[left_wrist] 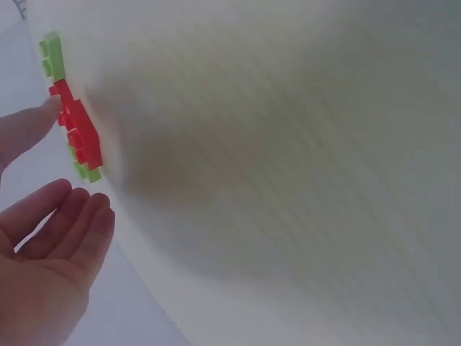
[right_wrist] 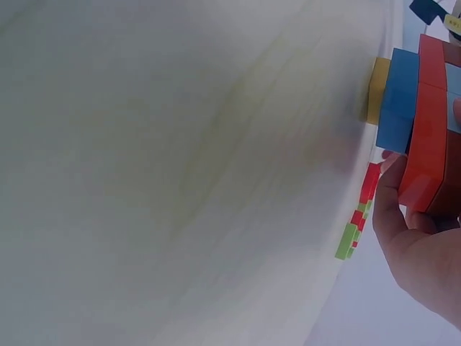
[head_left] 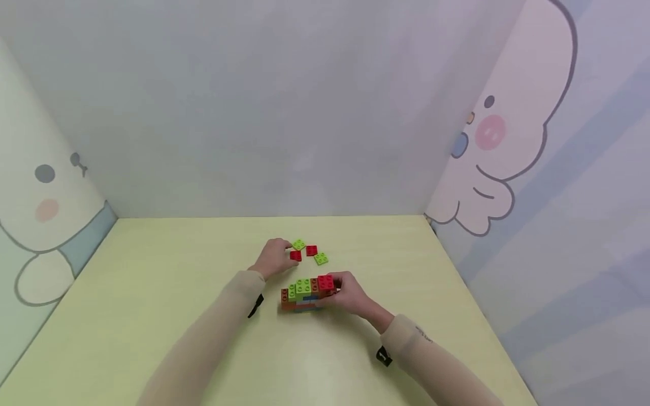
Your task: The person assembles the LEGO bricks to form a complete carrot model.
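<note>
My right hand (head_left: 351, 294) grips the right end of a toy brick build (head_left: 303, 288), thumb on the near side and fingers behind. The build has orange, brown, green and blue bricks, with a red brick (head_left: 325, 282) on top at its right end. In the right wrist view, a blue brick (right_wrist: 398, 101) and a yellow brick (right_wrist: 377, 90) show on its underside. Farther back, my left hand (head_left: 273, 257) reaches beside a small red brick (head_left: 295, 256), thumb and fingers spread apart around it. The left wrist view shows a gap between thumb and fingers (left_wrist: 88, 234).
Close to that red brick lie another red brick (head_left: 312, 250) and two light green bricks, one behind (head_left: 298, 245) and one to the right (head_left: 321, 259). The pale yellow table (head_left: 167, 265) meets a grey wall (head_left: 274, 141) at the back. Side walls carry cartoon figures.
</note>
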